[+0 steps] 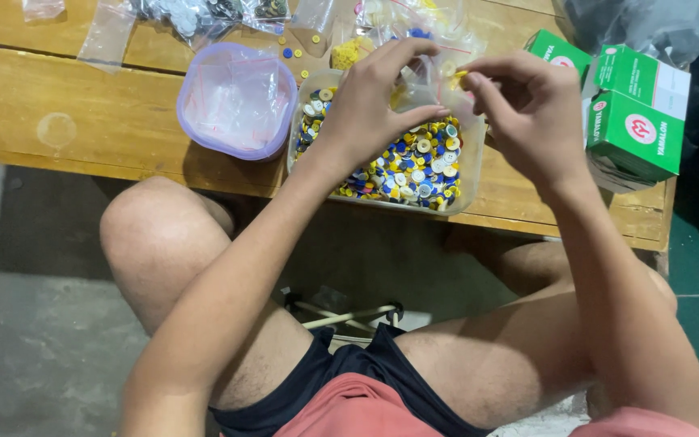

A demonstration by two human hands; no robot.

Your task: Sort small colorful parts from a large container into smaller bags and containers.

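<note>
A clear plastic tub (463,198) full of small blue, yellow and white buttons (418,166) stands on the wooden table's near edge. Both of my hands hover above it. My left hand (378,97) pinches the edge of a small clear plastic bag (424,74). My right hand (527,105) pinches a small yellow button (460,75) at the bag's mouth, fingertips almost touching the left hand's.
A lilac-rimmed tub (192,89) holding small clear bags sits left of the button tub. Green and white cardboard boxes (637,113) stand at the right. More bags of buttons (204,14) lie at the back. My bare knees are under the wooden table (50,113).
</note>
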